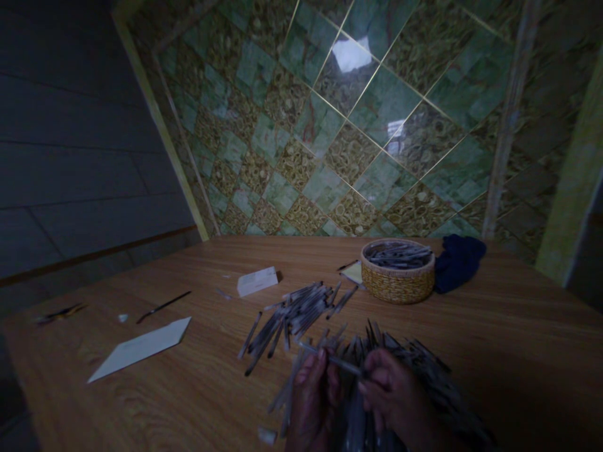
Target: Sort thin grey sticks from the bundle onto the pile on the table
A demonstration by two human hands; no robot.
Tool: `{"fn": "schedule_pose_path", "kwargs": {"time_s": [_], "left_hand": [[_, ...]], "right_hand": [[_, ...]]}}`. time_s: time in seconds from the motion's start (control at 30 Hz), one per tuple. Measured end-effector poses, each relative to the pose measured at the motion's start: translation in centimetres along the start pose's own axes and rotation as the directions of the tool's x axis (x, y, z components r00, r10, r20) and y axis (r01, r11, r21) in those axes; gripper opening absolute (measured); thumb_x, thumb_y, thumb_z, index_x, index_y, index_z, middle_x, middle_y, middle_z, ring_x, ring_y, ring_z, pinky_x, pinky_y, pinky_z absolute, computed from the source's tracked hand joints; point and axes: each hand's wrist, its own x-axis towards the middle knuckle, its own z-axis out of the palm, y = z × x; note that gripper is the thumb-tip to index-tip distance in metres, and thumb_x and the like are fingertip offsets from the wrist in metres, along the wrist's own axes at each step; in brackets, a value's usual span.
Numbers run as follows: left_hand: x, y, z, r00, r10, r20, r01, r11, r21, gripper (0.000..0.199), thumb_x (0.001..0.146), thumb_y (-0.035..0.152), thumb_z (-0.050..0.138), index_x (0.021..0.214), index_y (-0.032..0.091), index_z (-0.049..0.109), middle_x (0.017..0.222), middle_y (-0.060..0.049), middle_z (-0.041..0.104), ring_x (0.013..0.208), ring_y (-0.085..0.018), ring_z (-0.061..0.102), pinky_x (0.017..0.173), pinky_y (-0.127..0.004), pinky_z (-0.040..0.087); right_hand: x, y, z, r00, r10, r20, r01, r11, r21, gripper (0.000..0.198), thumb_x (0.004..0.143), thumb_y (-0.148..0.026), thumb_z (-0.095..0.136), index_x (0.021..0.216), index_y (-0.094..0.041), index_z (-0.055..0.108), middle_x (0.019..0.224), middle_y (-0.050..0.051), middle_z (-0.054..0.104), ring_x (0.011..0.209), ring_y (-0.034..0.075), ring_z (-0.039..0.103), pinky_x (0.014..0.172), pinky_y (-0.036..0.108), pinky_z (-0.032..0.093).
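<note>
A slim, greyish pen (346, 365) with a dark end is held between both hands. My left hand (311, 395) pinches it near its pale end. At the dark end, the fingers of my right hand (389, 383) are closed on it. Beneath and around the hands lies a large heap of similar pens (424, 370), partly hidden by my hands and blurred. Just beyond, a smaller loose pile of pens (301, 311) is spread on the table. More pens (399, 254) fill a round woven basket (398, 285) at the back right.
A dark blue cloth (458, 263) lies against the basket on the wooden table (211, 389). On the left are a white folded sheet (141, 348), a small white box (257, 282), a thin dark stick (163, 307) and a blurred tool (61, 313). A tiled wall (325, 150) stands behind.
</note>
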Motion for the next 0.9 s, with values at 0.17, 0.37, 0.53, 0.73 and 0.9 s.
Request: {"fn": "schedule_pose_path", "kwargs": {"time_s": [0.17,0.37,0.53,0.73,0.9], "left_hand": [[-0.2,0.1,0.1,1.0,0.003,0.008,-0.003,1.0,-0.002,0.024,0.065,0.028,0.074,0.075,0.013,0.057,0.046,0.007,0.051,0.036,-0.003,0.038,0.039,-0.014,0.033],[0.0,0.0,-0.1,1.0,-0.002,-0.019,0.002,1.0,0.003,0.022,0.064,0.025,0.074,0.072,0.013,0.058,0.045,0.007,0.05,0.035,-0.003,0.039,0.036,-0.013,0.031],[0.1,0.2,0.2,0.998,-0.013,-0.056,0.013,1.0,-0.002,0.025,0.061,0.026,0.076,0.071,0.014,0.056,0.045,0.008,0.049,0.034,-0.002,0.038,0.035,-0.013,0.03],[0.3,0.1,0.0,1.0,0.006,-0.02,-0.005,1.0,0.003,0.027,0.063,0.029,0.075,0.072,0.014,0.056,0.045,0.008,0.049,0.035,-0.002,0.037,0.036,-0.012,0.029],[0.4,0.0,-0.5,0.999,0.031,-0.007,-0.03,0.998,0.062,0.025,0.068,0.033,0.071,0.075,0.013,0.058,0.043,0.008,0.047,0.037,-0.003,0.038,0.038,-0.013,0.029]], "right_hand": [[-0.1,0.0,-0.2,0.999,0.038,0.029,-0.037,0.998,-0.049,0.047,0.073,-0.065,0.043,0.077,-0.018,0.046,0.045,-0.007,0.05,0.027,0.005,0.037,0.029,0.016,0.022],[0.1,0.8,-0.4,0.999,-0.03,0.035,0.03,1.0,-0.002,0.034,0.074,-0.052,0.05,0.073,-0.019,0.045,0.051,-0.007,0.052,0.029,0.004,0.04,0.031,0.015,0.026],[0.0,0.3,-0.2,0.999,-0.034,-0.005,0.034,0.999,0.029,0.025,0.069,-0.04,0.055,0.073,-0.021,0.041,0.053,-0.007,0.053,0.033,0.005,0.041,0.034,0.016,0.026],[0.1,-0.1,-0.4,0.997,-0.055,-0.057,0.051,0.996,-0.068,0.013,0.065,-0.029,0.052,0.07,-0.021,0.042,0.047,-0.009,0.046,0.034,0.007,0.045,0.035,0.017,0.028],[0.0,-0.4,-0.7,0.998,-0.034,-0.05,0.033,0.999,-0.036,0.014,0.066,-0.033,0.049,0.071,-0.02,0.046,0.05,-0.007,0.049,0.033,0.006,0.041,0.033,0.017,0.026]]}}
